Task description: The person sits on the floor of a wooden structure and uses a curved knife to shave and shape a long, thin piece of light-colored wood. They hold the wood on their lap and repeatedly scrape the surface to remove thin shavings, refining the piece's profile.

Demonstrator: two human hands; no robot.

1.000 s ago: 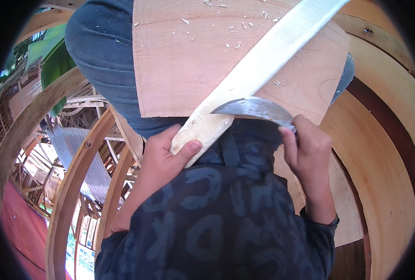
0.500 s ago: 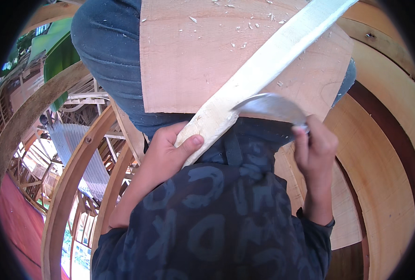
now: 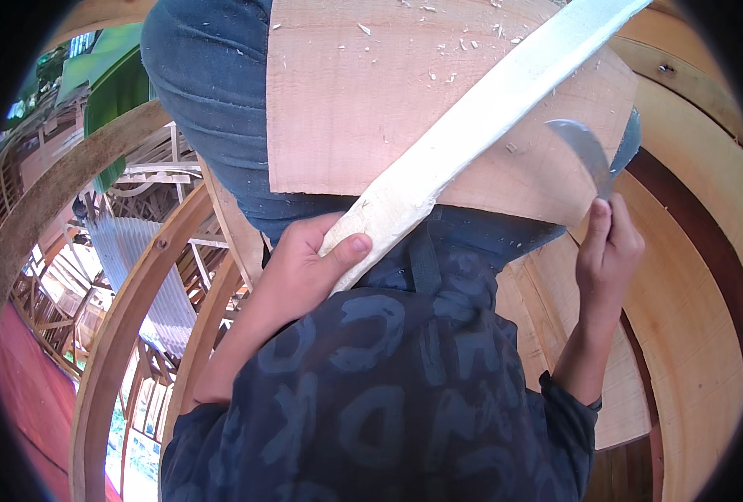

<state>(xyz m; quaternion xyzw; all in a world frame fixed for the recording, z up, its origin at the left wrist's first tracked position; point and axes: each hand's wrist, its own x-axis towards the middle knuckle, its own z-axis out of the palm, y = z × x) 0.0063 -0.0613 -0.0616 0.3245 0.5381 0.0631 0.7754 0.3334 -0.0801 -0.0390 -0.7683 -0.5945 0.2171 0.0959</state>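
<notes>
A long, pale strip of wood [image 3: 472, 134] slants from my lap up to the far right. My left hand [image 3: 317, 259] is closed round its near end, thumb on top. In my right hand [image 3: 608, 247] is a knife with a curved, sickle-like blade [image 3: 584, 152]; the handle is hidden in my fingers. The blade stands apart from the strip, to its right, with its tip bent toward the left. Beneath the strip, a flat wooden board [image 3: 329, 125] lies across my thighs.
Small wood shavings [image 3: 463, 46] are scattered on the board. Curved wooden ribs [image 3: 129, 335] rise at the left, with a corrugated sheet [image 3: 150, 276] and a green leaf [image 3: 116, 100] beyond. Bent planks [image 3: 689, 335] form a wall at the right.
The curved knife has come off the strip and swung right and away from me with my right hand. My left hand keeps its hold; the view has shifted slightly.
</notes>
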